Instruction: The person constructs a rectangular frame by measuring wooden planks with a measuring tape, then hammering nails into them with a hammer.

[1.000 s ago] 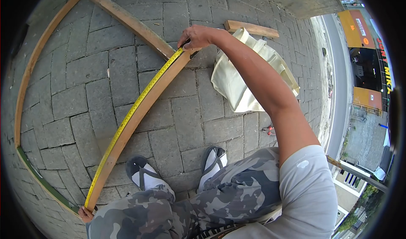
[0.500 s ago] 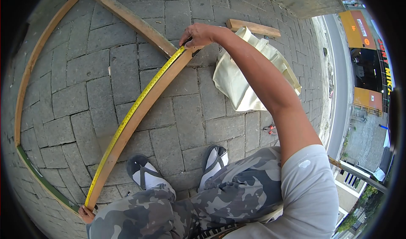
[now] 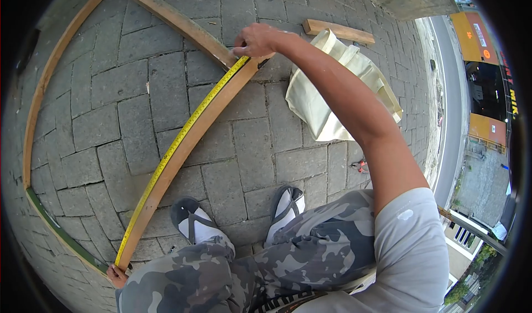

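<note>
The left hand (image 3: 117, 276) pinches the near end of the yellow tape measure (image 3: 180, 140) at lower left; the right hand (image 3: 256, 40) grips its far end at upper centre. The tape runs along the wooden beam (image 3: 195, 130).

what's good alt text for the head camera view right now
A yellow tape measure runs along one side of a wooden frame on grey paving, left hand at the near end, right hand at the far end. A cream bag, a loose wood piece and a small red tool lie to the right.
</note>
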{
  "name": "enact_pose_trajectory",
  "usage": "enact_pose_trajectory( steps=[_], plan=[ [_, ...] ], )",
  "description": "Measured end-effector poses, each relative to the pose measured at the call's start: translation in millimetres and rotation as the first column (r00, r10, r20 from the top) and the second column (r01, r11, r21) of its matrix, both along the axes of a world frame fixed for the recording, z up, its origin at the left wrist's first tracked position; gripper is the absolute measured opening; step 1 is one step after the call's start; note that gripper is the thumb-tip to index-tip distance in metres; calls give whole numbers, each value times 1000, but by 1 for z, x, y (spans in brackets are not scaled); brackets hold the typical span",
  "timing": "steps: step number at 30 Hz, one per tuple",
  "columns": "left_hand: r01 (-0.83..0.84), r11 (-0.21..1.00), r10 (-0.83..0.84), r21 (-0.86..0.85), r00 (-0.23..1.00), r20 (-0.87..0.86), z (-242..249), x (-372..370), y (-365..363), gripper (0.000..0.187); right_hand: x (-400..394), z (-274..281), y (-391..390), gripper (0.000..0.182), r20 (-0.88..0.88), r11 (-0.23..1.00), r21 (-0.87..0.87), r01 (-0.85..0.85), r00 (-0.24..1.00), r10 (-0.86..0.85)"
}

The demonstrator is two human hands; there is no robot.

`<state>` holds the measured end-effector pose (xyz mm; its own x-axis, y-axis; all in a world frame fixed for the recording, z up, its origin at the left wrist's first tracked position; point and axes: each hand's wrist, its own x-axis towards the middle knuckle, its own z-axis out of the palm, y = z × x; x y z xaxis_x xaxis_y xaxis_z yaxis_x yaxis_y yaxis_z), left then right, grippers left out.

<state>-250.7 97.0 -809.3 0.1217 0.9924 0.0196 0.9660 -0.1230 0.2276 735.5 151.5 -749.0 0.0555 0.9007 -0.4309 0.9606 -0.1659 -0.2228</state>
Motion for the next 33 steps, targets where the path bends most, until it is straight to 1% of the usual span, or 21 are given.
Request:
enact_pose_trajectory(
  steps=[1, 2, 4, 6, 7, 14, 17, 20, 23, 26, 29, 33],
  plan=[
    [53, 998, -54, 18, 998, 42, 6, 7, -2, 32, -8, 2, 5, 56, 15, 999, -36, 21, 1000, -21],
    [105, 994, -108, 38, 991, 82, 28, 41, -7, 32, -15, 4, 8, 59, 30, 997, -72, 43, 999, -40],
    [117, 991, -123, 66, 988, 95, 30, 46, -7, 32, -33, 12, 10, 63, 77, 994, -77, 75, 995, -69],
    [39, 996, -42, 76, 998, 40, -4, -1, -1, 31, -40, 12, 12, 65, 105, 992, -77, 97, 991, -89],
    [27, 997, -28, 77, 999, 22, -8, -12, 0, 31, -42, 10, 13, 66, 111, 992, -74, 105, 989, -96],
    [17, 997, -17, 81, 1000, 10, -8, -10, -4, 31, -41, 6, 14, 63, 118, 996, -44, 76, 990, -70],
    [16, 996, -17, 83, 1000, 10, -8, -10, -4, 31, -41, 4, 16, 62, 123, 995, -65, 69, 991, -61],
    [10, 996, -11, 83, 1000, 12, -8, -11, -5, 31, -38, 0, 14, 69, 106, 999, 17, 37, 994, -38],
    [4, 997, -5, 82, 1000, 14, -9, -12, -5, 31, -37, -2, 13, 69, 101, 999, 24, 36, 994, -38],
    [1, 997, -2, 83, 1000, 15, -10, -13, -4, 31, -37, -2, 14, 69, 106, 1000, 24, 20, 994, -22],
    [-4, 996, 3, 84, 1000, 16, -10, -14, -2, 31, -38, 2, 16, 60, 142, 999, -32, 38, 989, -33],
    [-14, 997, 13, 80, 1000, 18, -11, -16, -3, 31, -37, 3, 16, 61, 138, 999, -31, 35, 990, -30]
  ],
)
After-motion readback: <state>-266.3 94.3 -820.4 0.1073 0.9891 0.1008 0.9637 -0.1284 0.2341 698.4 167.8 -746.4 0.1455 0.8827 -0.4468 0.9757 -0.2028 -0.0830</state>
